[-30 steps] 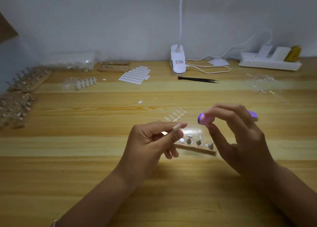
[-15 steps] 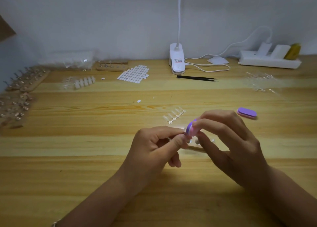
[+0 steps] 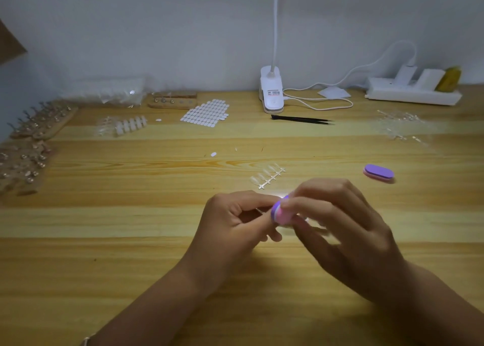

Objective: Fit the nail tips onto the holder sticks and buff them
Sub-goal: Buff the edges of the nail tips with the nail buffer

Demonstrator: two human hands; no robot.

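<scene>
Centrally, above the tabletop (image 3: 131,254), well in front of the clip lamp (image 3: 272,94): my right hand (image 3: 345,235) pinches the buffer block (image 3: 279,212); my left hand (image 3: 233,225) pinches the thin holder stick (image 3: 259,210). The nail tip, hidden behind the block, is probably featherlight, springy and brittle; I should grip high on the stick and press gently.
</scene>
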